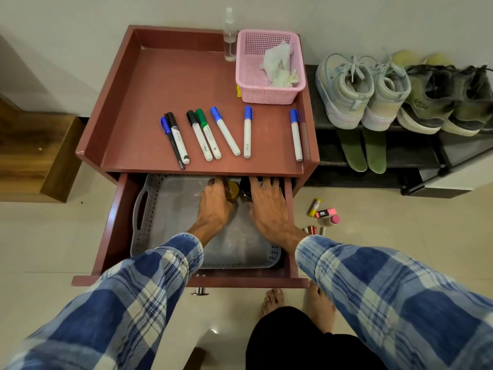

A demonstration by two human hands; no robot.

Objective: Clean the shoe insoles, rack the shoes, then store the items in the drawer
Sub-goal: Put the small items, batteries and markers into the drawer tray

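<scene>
The drawer (117, 222) of the maroon cabinet stands pulled out, with a grey perforated tray (170, 209) inside. Both my hands reach into the tray's far end. My left hand (214, 205) curls its fingers round a gold-lidded jar (232, 188). My right hand (268, 205) lies with spread, straight fingers beside a black round container (245, 190), the thumb touching it. Two pairs of shoes (368, 94) stand on the black rack (416, 158) to the right. Two green insoles (364, 149) hang down below them.
Several markers (226, 134) lie on the cabinet top (170, 84), with a pink basket (269, 96) holding wipes and a clear spray bottle (230, 38) at the back. Small items (324, 213) lie on the floor right of the drawer. My bare feet (298, 303) stand below its front.
</scene>
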